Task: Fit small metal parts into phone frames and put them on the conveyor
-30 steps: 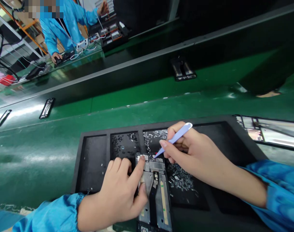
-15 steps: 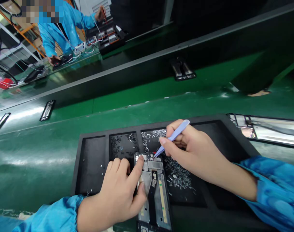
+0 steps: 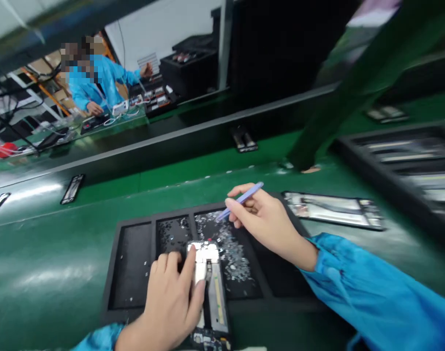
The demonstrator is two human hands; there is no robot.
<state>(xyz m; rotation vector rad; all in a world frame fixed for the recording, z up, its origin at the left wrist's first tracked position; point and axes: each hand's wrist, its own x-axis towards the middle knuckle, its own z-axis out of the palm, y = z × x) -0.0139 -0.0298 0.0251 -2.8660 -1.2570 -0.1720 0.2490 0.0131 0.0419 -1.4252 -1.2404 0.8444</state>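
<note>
An opened phone body (image 3: 219,287) with a bare metal frame and a dark flex strip lies over the front edge of a black divided tray (image 3: 134,223). My left hand (image 3: 173,292) grips its left side, index finger pressed near the top edge and thumb along the frame. Pinched in my right hand (image 3: 268,219) are light purple tweezers (image 3: 244,196). Their tips hover above the tray's middle compartment, where many tiny silvery parts (image 3: 237,261) lie scattered. The neighbouring compartment holds small dark pieces (image 3: 173,231).
Another opened phone body (image 3: 334,209) lies right of the tray, near a second black tray (image 3: 390,175) with more phone bodies. Further ones rest along the green bench, including one (image 3: 72,189) at left. Behind a low ledge, a co-worker (image 3: 98,80) in blue works at another bench.
My right hand has lifted the tweezers off the phone's top end and moved them beyond it, over the tray. The left hand stays on the phone. The view has turned right.
</note>
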